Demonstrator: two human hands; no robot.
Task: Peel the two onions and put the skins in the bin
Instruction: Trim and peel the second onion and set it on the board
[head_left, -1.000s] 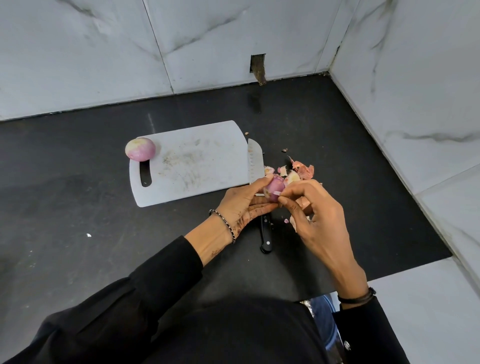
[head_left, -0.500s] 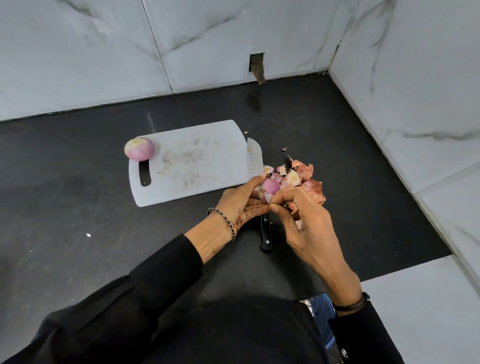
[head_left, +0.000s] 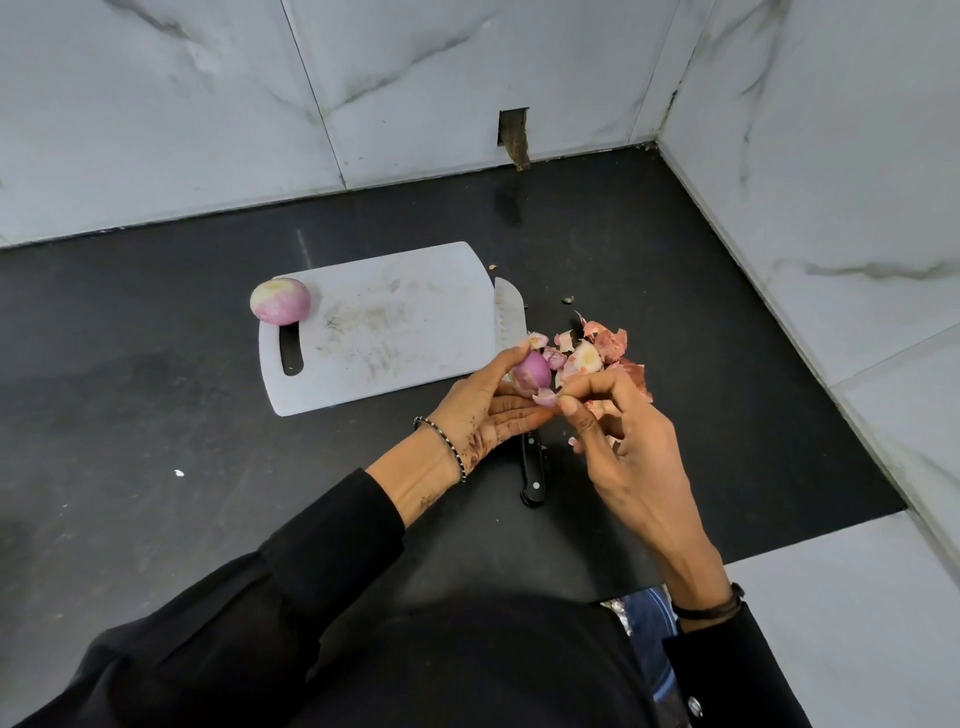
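The left hand (head_left: 485, 410) gripped the small onion (head_left: 534, 372) above the dark surface (head_left: 156, 395), while the right hand (head_left: 623, 441) pinched a skin strip (head_left: 545, 398); 1 peeled onion (head_left: 280, 301) rested on the board (head_left: 384, 332).

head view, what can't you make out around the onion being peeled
Head view:
- held onion: underside covered by the left hand, so leftover skin there is untellable.
- knife: its middle is hidden by the left hand.
- skins pile: near part behind the right hand, which pinches a skin piece.
- blue object at the bottom: mostly hidden by body and sleeve; bin or not, unclear.
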